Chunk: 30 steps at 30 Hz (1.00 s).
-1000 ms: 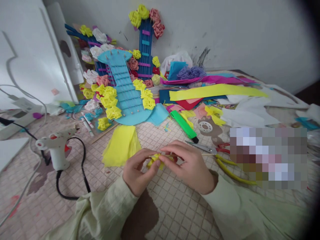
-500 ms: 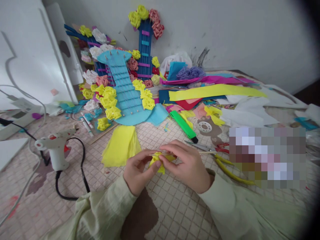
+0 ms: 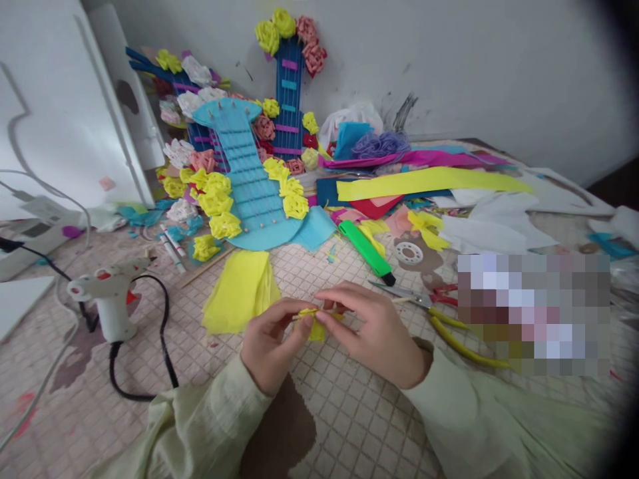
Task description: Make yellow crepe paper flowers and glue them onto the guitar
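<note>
Between both hands is a small piece of yellow crepe paper (image 3: 316, 330), partly crumpled. My left hand (image 3: 269, 342) pinches its left side between thumb and fingers. The thumb and forefinger of my right hand (image 3: 377, 336) grip its right side. A thin wooden stick (image 3: 401, 301) shows past the right hand's knuckles; the fingers hide most of its length. Just beyond my left hand lies a stack of yellow paper sheets (image 3: 242, 293). Behind, a light blue guitar-shaped piece (image 3: 254, 193) leans, with strings and yellow paper flowers (image 3: 214, 193) along its sides.
At left stands a white glue gun (image 3: 114, 303) with a black cord. A green utility knife (image 3: 367, 253), scissors (image 3: 404, 293) and yellow-handled pliers (image 3: 462, 346) lie ahead and right. Dark blue guitar shapes (image 3: 288, 100) with flowers lean against the wall. Paper strips (image 3: 434, 181) lie at the back.
The yellow paper has been turned and folded between my fingers, and less of it shows. The stick's right end sticks out less beyond my right hand. My left hand has shifted slightly left.
</note>
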Each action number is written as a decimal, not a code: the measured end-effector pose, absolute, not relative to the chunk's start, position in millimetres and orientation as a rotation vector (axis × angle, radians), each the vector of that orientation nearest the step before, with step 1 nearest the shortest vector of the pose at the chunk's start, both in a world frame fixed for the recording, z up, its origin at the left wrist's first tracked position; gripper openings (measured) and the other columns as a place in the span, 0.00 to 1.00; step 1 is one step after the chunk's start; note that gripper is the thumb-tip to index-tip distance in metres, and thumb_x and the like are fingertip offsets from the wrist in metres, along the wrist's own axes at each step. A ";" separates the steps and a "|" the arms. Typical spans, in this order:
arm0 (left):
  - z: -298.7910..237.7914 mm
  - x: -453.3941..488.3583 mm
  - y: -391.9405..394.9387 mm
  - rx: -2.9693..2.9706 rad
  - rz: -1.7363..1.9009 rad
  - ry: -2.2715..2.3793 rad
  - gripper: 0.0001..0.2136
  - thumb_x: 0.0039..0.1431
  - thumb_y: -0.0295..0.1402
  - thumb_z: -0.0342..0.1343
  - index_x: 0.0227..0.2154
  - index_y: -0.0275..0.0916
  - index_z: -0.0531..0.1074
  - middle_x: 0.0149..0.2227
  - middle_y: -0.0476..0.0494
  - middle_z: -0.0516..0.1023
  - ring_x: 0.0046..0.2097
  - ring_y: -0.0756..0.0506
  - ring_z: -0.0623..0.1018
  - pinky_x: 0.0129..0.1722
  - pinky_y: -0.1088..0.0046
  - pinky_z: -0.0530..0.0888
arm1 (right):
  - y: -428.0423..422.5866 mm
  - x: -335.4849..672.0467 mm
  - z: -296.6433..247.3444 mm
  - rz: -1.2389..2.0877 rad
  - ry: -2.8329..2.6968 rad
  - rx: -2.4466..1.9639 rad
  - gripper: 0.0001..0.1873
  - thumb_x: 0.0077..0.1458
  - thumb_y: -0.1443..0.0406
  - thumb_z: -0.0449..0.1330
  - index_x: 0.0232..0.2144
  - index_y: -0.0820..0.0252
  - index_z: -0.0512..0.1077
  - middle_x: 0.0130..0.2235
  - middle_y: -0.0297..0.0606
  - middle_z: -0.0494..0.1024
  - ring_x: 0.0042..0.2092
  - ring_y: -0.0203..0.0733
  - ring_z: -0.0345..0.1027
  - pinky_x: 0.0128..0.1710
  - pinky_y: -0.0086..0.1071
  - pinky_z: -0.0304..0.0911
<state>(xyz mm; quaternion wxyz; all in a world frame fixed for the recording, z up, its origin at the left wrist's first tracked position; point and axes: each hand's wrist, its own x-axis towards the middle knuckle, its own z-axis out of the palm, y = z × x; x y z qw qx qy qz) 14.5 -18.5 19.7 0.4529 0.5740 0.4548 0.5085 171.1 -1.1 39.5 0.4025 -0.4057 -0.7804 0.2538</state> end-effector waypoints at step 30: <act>16.0 14.9 -14.6 1.294 1.212 1.292 0.11 0.44 0.28 0.56 0.34 0.37 0.70 0.33 0.45 0.72 0.35 0.48 0.73 0.33 0.72 0.72 | -1.5 168.8 30.1 0.592 -2.100 -1.061 0.03 0.50 0.71 0.55 0.29 0.61 0.65 0.32 0.35 0.68 0.35 0.35 0.64 0.34 0.29 0.61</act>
